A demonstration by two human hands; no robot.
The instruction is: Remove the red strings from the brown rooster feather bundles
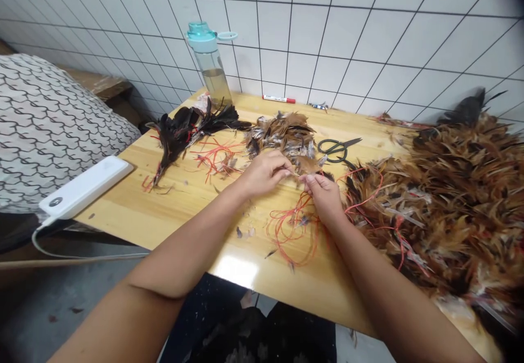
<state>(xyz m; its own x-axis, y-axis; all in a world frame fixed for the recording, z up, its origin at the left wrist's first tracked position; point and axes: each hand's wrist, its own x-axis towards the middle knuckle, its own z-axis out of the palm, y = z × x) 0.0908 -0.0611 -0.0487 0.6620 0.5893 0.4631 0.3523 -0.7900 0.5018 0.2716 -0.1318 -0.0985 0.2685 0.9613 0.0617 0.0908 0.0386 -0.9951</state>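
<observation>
Fingers [282, 175] of left hand [263, 174] and right hand [326, 194] pinched on a thin strand [295, 174], front-left of the scissors [338, 150].

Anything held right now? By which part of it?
The left hand and right hand seem to pinch a thin strand at their fingertips. Too small to tell whether it's quill or string, or which part is held.

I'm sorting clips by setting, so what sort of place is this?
Probably a craft workspace, perhaps for featherwork: a wooden table bears a large heap of brown feathers on the right, loops of red string and a pair of dark-handled scissors.
</observation>
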